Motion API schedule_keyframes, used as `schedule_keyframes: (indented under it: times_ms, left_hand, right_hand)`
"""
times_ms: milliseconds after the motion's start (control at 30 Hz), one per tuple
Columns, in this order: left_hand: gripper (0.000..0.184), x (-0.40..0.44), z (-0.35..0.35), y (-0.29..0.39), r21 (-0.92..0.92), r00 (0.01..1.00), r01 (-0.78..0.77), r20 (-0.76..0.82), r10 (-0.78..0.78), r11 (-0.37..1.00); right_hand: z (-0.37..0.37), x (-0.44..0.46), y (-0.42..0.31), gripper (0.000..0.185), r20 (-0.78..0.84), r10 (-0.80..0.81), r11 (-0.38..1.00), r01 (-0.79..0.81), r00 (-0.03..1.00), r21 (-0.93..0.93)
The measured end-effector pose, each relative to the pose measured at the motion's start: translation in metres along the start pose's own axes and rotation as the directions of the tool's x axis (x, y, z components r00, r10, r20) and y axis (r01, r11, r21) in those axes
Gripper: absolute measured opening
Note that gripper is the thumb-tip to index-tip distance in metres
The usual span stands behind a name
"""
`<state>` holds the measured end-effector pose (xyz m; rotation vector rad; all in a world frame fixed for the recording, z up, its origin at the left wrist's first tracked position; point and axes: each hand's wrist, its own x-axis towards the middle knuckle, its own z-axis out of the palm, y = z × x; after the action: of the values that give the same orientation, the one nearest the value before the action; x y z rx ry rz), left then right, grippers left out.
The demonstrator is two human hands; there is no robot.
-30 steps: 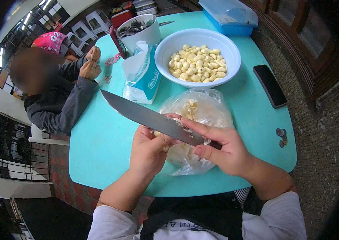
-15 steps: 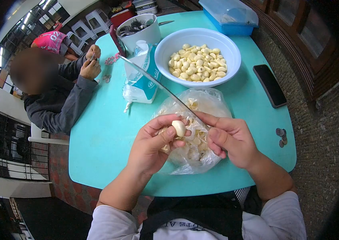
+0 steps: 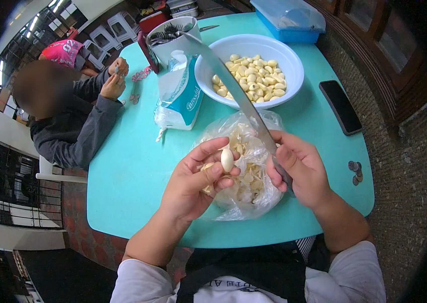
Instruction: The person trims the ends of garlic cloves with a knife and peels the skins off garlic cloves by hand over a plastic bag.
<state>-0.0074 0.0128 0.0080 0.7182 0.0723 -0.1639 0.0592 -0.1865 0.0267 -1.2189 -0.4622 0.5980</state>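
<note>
A peeled, pale garlic clove (image 3: 227, 159) is held between the thumb and fingers of my left hand (image 3: 193, 177); something yellowish shows deeper in that palm. My right hand (image 3: 301, 169) grips the handle of a large knife (image 3: 241, 96), its blade pointing up and left across the rim of a white bowl (image 3: 294, 91). Many peeled cloves (image 3: 256, 78) lie in the bowl. Beneath both hands, a clear plastic bag (image 3: 269, 194) holds papery peels (image 3: 253, 179).
On the turquoise table (image 3: 127, 202) are a tissue pack (image 3: 180, 98), a white tub of utensils (image 3: 188, 50), a blue lidded box (image 3: 289, 25), a phone (image 3: 340, 107) and coins (image 3: 356, 172). Another person (image 3: 79, 121) sits at the left edge, hands raised.
The knife has swung from across my left hand to an upright slant, away from the clove. My hands have moved apart, and the clove now shows uncovered in my left fingers.
</note>
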Motion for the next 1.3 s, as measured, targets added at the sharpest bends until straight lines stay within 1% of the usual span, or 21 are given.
schedule_keyframes:
  times_ms: [67, 133, 267, 333, 367, 433, 467, 533, 567, 667, 700, 767, 867, 967, 1067, 1167, 1267, 1300]
  left_hand:
    - [0.039, 0.000, 0.000, 0.000, -0.029, 1.000, 0.007, -0.001, -0.007, 1.000]
    - [0.038, 0.000, 0.000, 0.001, -0.051, 1.000, 0.015, -0.008, -0.016, 0.999]
    - [0.037, -0.001, 0.005, 0.004, -0.046, 0.997, 0.041, -0.058, -0.044, 0.998]
    - [0.037, -0.001, 0.006, 0.004, -0.047, 0.995, 0.043, -0.089, -0.047, 0.998]
    - [0.037, -0.002, 0.005, 0.004, -0.059, 0.995, 0.049, -0.080, -0.054, 0.997]
    - [0.038, -0.001, 0.000, 0.003, -0.083, 0.996, 0.062, -0.060, -0.067, 0.995]
    - [0.039, -0.001, -0.006, 0.001, -0.142, 0.997, 0.072, 0.001, -0.073, 0.987]
    - [0.042, -0.002, -0.013, -0.001, -0.254, 0.990, 0.102, 0.123, -0.073, 0.962]
    - [0.042, -0.003, -0.011, -0.003, -0.111, 0.999, 0.054, 0.004, -0.054, 0.992]
    - [0.036, -0.005, -0.003, -0.004, -0.250, 0.995, 0.073, -0.051, -0.088, 0.965]
    - [0.031, -0.005, 0.002, -0.005, -0.217, 0.992, 0.053, -0.104, -0.077, 0.975]
    - [0.031, -0.005, -0.001, -0.005, -0.243, 0.993, 0.051, -0.088, -0.074, 0.969]
    - [0.031, -0.003, -0.006, -0.008, -0.235, 0.997, 0.037, -0.059, -0.052, 0.971]
    - [0.029, -0.004, -0.002, -0.007, -0.234, 0.997, 0.034, -0.053, -0.047, 0.972]
    - [0.028, -0.005, -0.001, -0.007, -0.234, 0.998, 0.033, -0.053, -0.047, 0.972]
    - [0.027, -0.004, -0.003, -0.009, -0.194, 0.999, 0.017, -0.048, -0.027, 0.981]
    - [0.027, -0.004, -0.001, -0.009, -0.167, 0.998, -0.001, -0.065, -0.010, 0.986]
    - [0.027, -0.005, 0.000, -0.008, -0.163, 0.997, -0.006, -0.075, -0.006, 0.987]
  right_hand:
    - [-0.001, 0.001, 0.000, 0.033, 0.001, 0.039, 0.999, -0.039, 0.999, -0.016]
    - [-0.002, 0.001, 0.004, 0.030, 0.014, 0.077, 0.997, -0.077, 0.997, -0.022]
    - [-0.001, -0.001, 0.007, 0.026, 0.026, 0.146, 0.989, -0.146, 0.989, -0.027]
    - [0.000, -0.001, 0.009, 0.024, 0.027, 0.137, 0.990, -0.138, 0.990, 0.002]
    - [0.001, -0.001, 0.010, 0.024, 0.028, 0.133, 0.991, -0.133, 0.991, 0.017]
    - [0.004, -0.002, 0.010, 0.026, 0.021, 0.063, 0.998, -0.063, 0.998, -0.025]
    - [0.006, -0.003, 0.010, 0.028, 0.020, 0.028, 0.999, -0.027, 0.999, -0.047]
    - [0.007, -0.004, 0.011, 0.035, 0.107, -0.071, 0.977, 0.091, 0.992, -0.192]
    - [0.007, -0.005, 0.011, 0.040, 0.155, -0.115, 0.954, 0.153, 0.981, -0.258]
    - [0.016, -0.011, 0.006, 0.054, 0.152, -0.037, 0.927, 0.091, 0.988, -0.363]
    - [0.016, -0.010, 0.007, 0.056, 0.165, -0.086, 0.903, 0.147, 0.983, -0.404]
    - [0.017, -0.010, 0.007, 0.060, 0.197, -0.179, 0.839, 0.255, 0.964, -0.481]
    - [0.018, -0.006, 0.014, 0.061, 0.231, -0.313, 0.792, 0.387, 0.921, -0.472]
    - [0.017, -0.005, 0.012, 0.062, 0.265, -0.343, 0.739, 0.433, 0.901, -0.516]
    - [0.016, -0.008, 0.007, 0.062, 0.261, -0.274, 0.770, 0.374, 0.926, -0.517]
    - [0.014, -0.007, 0.010, 0.062, 0.283, -0.318, 0.741, 0.423, 0.905, -0.521]
    - [0.015, -0.008, 0.005, 0.062, 0.270, -0.286, 0.764, 0.389, 0.919, -0.516]
    - [0.015, -0.008, 0.006, 0.061, 0.266, -0.297, 0.768, 0.395, 0.917, -0.505]
